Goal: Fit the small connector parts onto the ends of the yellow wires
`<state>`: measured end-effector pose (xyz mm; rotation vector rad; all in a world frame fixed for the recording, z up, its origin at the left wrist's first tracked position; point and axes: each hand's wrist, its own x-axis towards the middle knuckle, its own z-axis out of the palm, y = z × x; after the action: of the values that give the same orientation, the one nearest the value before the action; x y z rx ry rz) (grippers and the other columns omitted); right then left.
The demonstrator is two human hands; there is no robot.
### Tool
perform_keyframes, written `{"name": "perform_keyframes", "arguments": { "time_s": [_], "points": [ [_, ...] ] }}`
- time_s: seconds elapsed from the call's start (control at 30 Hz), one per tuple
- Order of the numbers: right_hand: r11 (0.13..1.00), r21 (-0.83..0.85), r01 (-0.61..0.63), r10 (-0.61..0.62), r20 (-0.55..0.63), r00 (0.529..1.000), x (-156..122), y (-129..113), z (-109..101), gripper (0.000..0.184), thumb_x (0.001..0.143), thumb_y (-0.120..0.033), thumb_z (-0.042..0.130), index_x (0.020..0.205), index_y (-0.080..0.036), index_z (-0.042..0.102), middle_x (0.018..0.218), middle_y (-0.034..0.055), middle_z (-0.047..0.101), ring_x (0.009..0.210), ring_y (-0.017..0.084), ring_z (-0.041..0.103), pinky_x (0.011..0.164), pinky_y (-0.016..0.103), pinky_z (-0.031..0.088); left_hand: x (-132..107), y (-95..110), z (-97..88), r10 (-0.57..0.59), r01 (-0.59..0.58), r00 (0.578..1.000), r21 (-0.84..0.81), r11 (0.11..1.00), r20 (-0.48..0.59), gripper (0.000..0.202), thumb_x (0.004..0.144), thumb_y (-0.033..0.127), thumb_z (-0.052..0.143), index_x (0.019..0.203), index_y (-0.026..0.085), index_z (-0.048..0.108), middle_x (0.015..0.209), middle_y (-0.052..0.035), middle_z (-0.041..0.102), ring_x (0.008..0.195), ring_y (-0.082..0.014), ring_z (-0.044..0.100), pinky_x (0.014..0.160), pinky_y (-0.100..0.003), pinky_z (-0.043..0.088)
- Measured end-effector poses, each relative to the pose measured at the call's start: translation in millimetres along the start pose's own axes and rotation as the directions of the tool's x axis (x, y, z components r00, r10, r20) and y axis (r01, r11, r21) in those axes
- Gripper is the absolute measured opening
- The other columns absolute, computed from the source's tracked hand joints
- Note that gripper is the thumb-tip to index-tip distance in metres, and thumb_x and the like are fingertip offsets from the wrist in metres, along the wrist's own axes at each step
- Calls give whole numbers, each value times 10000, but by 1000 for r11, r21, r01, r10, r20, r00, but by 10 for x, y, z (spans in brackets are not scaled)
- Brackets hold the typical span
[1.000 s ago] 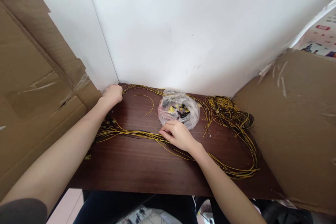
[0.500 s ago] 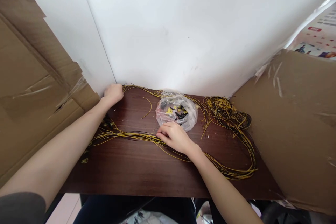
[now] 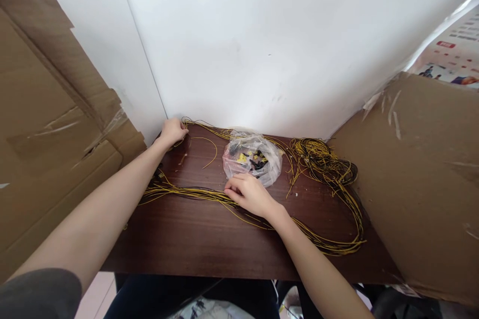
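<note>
- My left hand (image 3: 173,132) has shifted right, beside the table's (image 3: 179,249) rear wires (image 3: 215,130).
- My right hand's (image 3: 250,195) fingers curl at the front wires (image 3: 198,192); I can't tell whether either hand pinches.
- Wires look light, springy; grasp mid-bundle.

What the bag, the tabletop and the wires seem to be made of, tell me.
Bag: thin, glossy plastic, by its see-through, crinkled folds.
Tabletop: wood or wood-look laminate with a slight sheen; streaky grain shows, but I can't tell which.
Wires: probably plastic-coated, given their even yellow and black colours; cores aren't visible.
</note>
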<state>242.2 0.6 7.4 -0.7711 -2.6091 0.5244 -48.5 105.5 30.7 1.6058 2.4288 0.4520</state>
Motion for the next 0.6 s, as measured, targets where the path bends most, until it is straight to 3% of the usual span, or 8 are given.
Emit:
{"name": "perform_keyframes", "arguments": {
  "time_s": [0.07,0.17,0.37,0.47,0.6],
  "points": [
    [1000,10,2,-2,3,1000,1,4,-2,127,877,-214,510,808,-163,604,706,3,573,685,118,500,674,228,349,-14,55,31,13,-14,1000,-58,998,-10,128,732,217,595,752,117,672,572,-67,636,712,-213,649,758,-308,502],
    [1000,26,2,-2,13,1000,2,9,-10,120,875,-204,511,820,-161,609,713,7,576,686,117,500,681,227,353,-52,104,37,38,-24,997,-210,977,62,102,718,166,611,777,105,667,629,-55,657,670,-182,664,757,-292,524],
    [999,36,12,-13,9,1000,-5,8,-16,120,873,-204,513,822,-156,611,712,5,567,686,113,495,676,222,356,-212,107,-79,-29,149,977,-581,800,210,239,654,84,704,882,53,643,763,-94,679,641,-164,672,693,-291,576],
    [999,47,15,-15,1,1000,-6,5,-15,117,874,-198,514,817,-155,607,707,3,561,687,113,493,675,222,355,-308,100,-153,-27,146,977,-568,810,213,258,668,94,704,913,51,638,766,-95,677,620,-152,664,677,-283,583],
    [999,43,13,-13,0,1000,-2,8,-12,113,870,-197,518,809,-156,604,695,0,553,674,113,488,666,221,347,-427,91,-240,3,72,985,-424,903,174,269,688,116,659,952,65,642,794,-86,686,578,-137,654,614,-242,563]
  ]
}}
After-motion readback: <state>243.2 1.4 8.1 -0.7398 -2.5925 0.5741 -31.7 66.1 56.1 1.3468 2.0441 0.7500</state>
